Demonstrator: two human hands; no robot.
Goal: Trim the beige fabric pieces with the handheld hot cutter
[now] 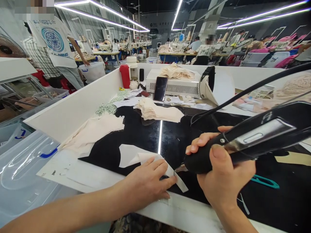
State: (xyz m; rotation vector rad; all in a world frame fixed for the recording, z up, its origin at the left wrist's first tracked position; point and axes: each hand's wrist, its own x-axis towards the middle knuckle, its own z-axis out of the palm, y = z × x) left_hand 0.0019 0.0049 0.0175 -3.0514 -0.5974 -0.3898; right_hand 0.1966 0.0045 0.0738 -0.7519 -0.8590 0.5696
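My right hand [223, 171] is wrapped round the black body of a handheld power tool [257, 136], its metal tip angled down to the left. That tip meets the edge of a pale fabric piece [128, 155] on the black work surface [136, 136]. Over the fabric lies my left hand [153, 178], palm down with fingers spread, its fingertips close to the tip. Part of the fabric is folded, and a narrow end sticks out to the right of my left hand.
Cream fabric stacks [157, 111] and more cream fabric [97, 129] lie farther back. Behind them are a phone [160, 88], a white box [175, 84] and a red bottle [124, 76]. A teal tool [266, 182] lies right. A person [55, 42] stands at left.
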